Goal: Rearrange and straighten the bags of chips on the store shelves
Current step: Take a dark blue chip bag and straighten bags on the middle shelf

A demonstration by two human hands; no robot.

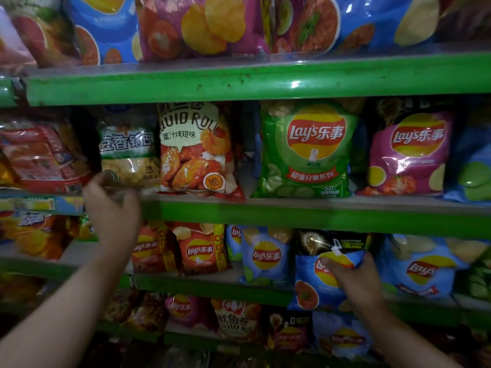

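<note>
While one hand tidies, the other keeps a bag ready.
Right hand [356,282] fingers squeeze the blue Lay's bag [318,285]; left hand [111,208] fingers, half open and empty, reach the rice-crust snack bag [127,152].

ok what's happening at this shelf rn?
A person is tidying chip bags on green store shelves. The right hand grips a blue Lay's bag by its front, on the lower shelf. The left hand reaches toward a pale snack bag on the middle shelf, fingers open, apparently not gripping yet.
</note>
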